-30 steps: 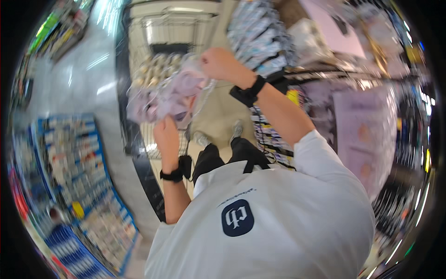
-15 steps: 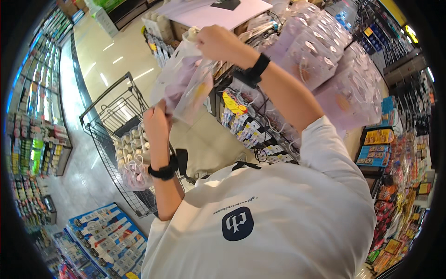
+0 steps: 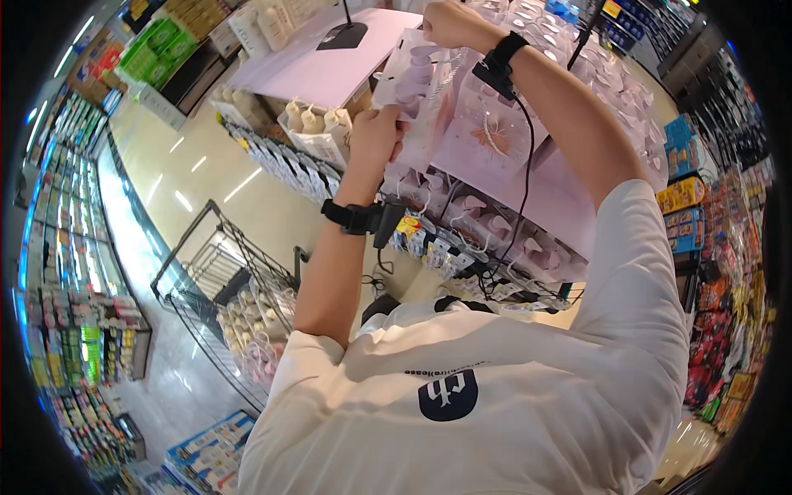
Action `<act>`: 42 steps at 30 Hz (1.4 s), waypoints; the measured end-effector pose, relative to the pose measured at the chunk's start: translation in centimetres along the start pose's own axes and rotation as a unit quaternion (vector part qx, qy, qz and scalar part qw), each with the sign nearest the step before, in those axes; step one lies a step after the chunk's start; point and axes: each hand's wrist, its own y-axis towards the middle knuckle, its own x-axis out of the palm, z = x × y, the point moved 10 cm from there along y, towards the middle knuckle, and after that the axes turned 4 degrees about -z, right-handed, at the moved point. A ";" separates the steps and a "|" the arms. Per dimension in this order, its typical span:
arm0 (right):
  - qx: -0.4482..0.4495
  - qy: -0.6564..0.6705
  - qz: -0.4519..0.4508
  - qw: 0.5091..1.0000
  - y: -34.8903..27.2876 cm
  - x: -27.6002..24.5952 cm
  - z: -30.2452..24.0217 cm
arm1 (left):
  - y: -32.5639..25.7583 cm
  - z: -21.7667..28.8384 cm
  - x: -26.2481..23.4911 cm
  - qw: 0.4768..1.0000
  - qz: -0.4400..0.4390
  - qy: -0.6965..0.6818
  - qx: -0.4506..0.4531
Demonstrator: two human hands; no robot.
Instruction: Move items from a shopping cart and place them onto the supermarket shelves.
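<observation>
Supermarket, stocked aisle shelves [image 3: 78,330], wire shopping cart [image 3: 231,297], hanging packaged goods display [image 3: 495,247], polished floor [image 3: 206,181]

A: Right hand [image 3: 450,21] sat at the top edge, knuckles cut off. Couldn't see its fingertips on the pale pink package [image 3: 421,91].

B: Left hand [image 3: 375,136]?

A: Fingers wrapped behind the package's edge, so the grip was hidden. The package front was washed out, contents too blurred to tell.

B: Cart?

A: Wire cart [image 3: 219,280] was partly behind the left forearm. Items in it were small pale shapes, kind unclear.

B: Shelves?

A: Left shelves [image 3: 58,313] and right racks [image 3: 718,272] bent into the rim, goods too small to make out. The person's shirt [image 3: 462,396] hid the floor below the display.
</observation>
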 end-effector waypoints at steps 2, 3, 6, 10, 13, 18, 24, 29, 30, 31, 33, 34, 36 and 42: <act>0.021 0.013 0.010 1.000 1.1 1.4 2.7 | 1.8 0.0 1.7 0.999 -0.033 0.010 -0.001; 0.032 0.027 0.022 0.999 1.3 2.0 4.1 | 2.6 -0.2 2.4 0.999 -0.046 0.011 -0.005; 0.077 0.017 -0.015 0.997 0.9 4.1 5.7 | 4.8 -1.5 3.2 0.996 -0.086 0.002 -0.029; 0.127 0.016 -0.047 0.991 -0.3 5.5 8.3 | 7.4 -3.8 4.8 0.988 -0.153 0.018 -0.010; 0.113 0.053 -0.027 0.992 -1.6 5.1 9.0 | 6.3 -2.8 5.4 0.964 -0.261 0.054 -0.014; 0.118 0.161 0.038 0.979 -3.7 3.5 8.5 | 6.9 -3.5 -0.9 0.910 -0.161 0.307 0.226; 0.009 0.009 0.276 0.961 -10.1 -2.3 -3.6 | 7.8 -6.6 1.5 0.907 -0.301 0.057 0.289; 0.120 0.134 0.310 0.933 -17.7 0.3 -7.5 | 10.7 -9.7 2.8 0.912 -0.269 0.188 0.246; 0.150 0.221 0.294 0.918 -19.0 2.8 -7.7 | 11.1 -10.3 2.9 0.916 -0.270 0.204 0.215; 0.207 0.283 0.265 0.898 -20.0 5.9 -7.7 | 11.4 -10.6 3.1 0.915 -0.275 0.203 0.214; 0.267 0.344 0.238 0.868 -20.9 11.9 -7.3 | 11.6 -10.9 3.6 0.901 -0.317 0.182 0.232; 0.298 0.320 0.220 0.872 -21.1 15.0 -6.9 | 11.9 -11.2 3.9 0.905 -0.317 0.181 0.218; 0.330 0.300 0.205 0.872 -20.7 17.8 -6.2 | 13.2 -13.4 4.0 0.898 -0.344 0.196 0.192; 0.350 0.277 0.212 0.869 -19.7 18.1 -5.2 | 14.4 -13.7 5.4 0.891 -0.370 0.171 0.198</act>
